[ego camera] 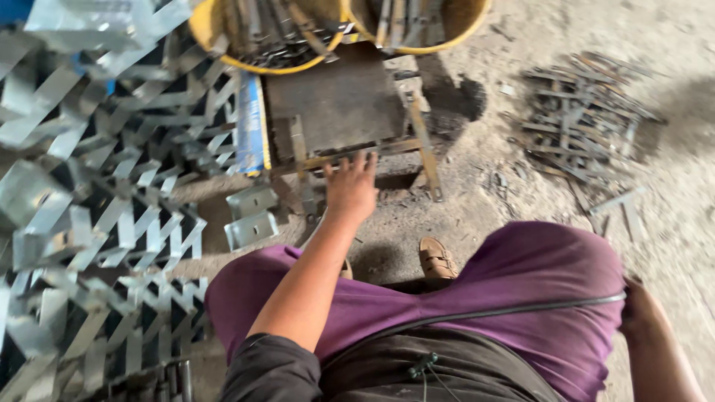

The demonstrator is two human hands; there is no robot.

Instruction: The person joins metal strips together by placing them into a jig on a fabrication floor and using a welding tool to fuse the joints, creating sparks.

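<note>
My left hand [350, 186] reaches forward with fingers spread, its tips on the near edge of a low rusty metal stand [335, 104] with a flat dark top. It holds nothing. My right hand [640, 305] rests against the outer side of my right knee, mostly hidden behind the purple trouser leg, so I cannot see its fingers. I sit low, knees apart, a sandalled foot [437, 258] on the ground between them.
A big heap of shiny zigzag metal strips [97, 186] fills the left. Two flat metal plates [252, 216] lie by the stand. Two yellow tubs [223, 45] of metal pieces stand behind it. Dark metal bars [585, 119] lie piled on the dusty floor at right.
</note>
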